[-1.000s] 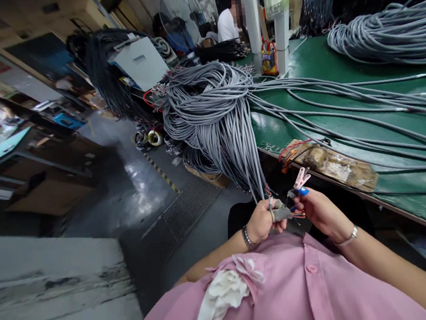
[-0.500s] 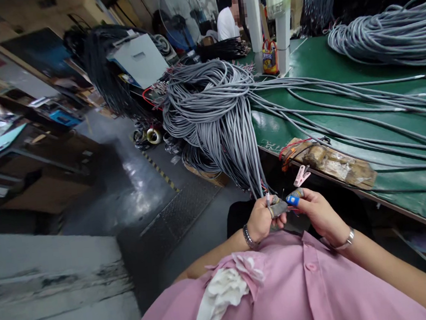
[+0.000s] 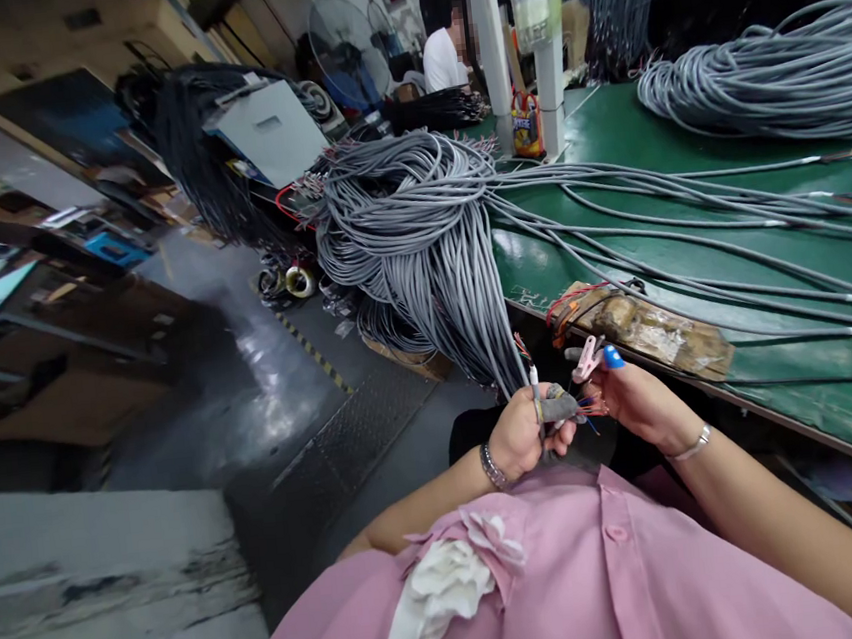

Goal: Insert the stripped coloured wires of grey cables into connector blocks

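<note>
My left hand (image 3: 531, 425), with grey coverings on its fingers, is closed on the end of a grey cable. Thin coloured wires (image 3: 592, 407) fan out from its fingertips to the right. My right hand (image 3: 641, 399) is raised beside them, its fingers apart, with blue tape on one fingertip. A pink clip (image 3: 586, 357) stands at the table edge against the fingertips of my right hand; whether they grip it is unclear. Grey cables (image 3: 432, 228) hang in a thick bundle over the table's corner, just beyond my left hand.
Long cables run across the green table (image 3: 604, 132). A coil of cable (image 3: 765, 81) lies at the back right. A taped wooden block (image 3: 653, 328) sits along the front edge. A person in white (image 3: 444, 60) is at the back, near a fan (image 3: 344, 46).
My right hand has moved from the wires up to the pink clip, and its fingers have spread. The wires at my left hand now show fanned out. The view has shifted slightly.
</note>
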Tool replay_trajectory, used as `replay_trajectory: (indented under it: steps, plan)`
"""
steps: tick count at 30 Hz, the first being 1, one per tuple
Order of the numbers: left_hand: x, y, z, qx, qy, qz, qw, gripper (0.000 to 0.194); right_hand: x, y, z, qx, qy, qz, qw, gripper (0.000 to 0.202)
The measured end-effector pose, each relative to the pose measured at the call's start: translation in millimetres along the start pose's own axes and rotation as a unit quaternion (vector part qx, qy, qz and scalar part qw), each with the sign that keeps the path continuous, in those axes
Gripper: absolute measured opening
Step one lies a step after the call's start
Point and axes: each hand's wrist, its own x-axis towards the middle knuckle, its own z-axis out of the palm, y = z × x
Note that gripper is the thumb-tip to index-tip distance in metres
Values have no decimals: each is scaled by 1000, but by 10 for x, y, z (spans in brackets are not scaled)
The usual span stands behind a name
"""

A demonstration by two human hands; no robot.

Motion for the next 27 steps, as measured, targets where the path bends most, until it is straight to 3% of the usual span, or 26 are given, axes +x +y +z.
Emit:
replay_trajectory:
  steps: [4, 6, 10, 13, 18, 27]
  plan:
    - [43, 47, 34, -23, -10, 8, 1000, 25, 61, 28, 81, -127, 117, -136, 975, 36]
    - [55, 66, 40, -23, -8, -1, 1000, 25, 93, 74, 99, -121, 143, -152, 970, 43]
    - [80, 76, 54, -21, -2, -20, 1000, 26, 161, 99, 144, 31, 88, -58, 994, 51]
    - [102, 63, 64, -19, 5, -27, 999, 26, 205, 95, 163, 108, 83, -42, 990, 49]
    - [116, 50, 68, -7, 13, -33, 999, 25, 234, 148, 135, 142, 80, -60, 985, 44]
    - [-30, -19, 49, 14, 10, 16, 1000, 30, 120, 51, 93, 162, 3, 5, 987, 54]
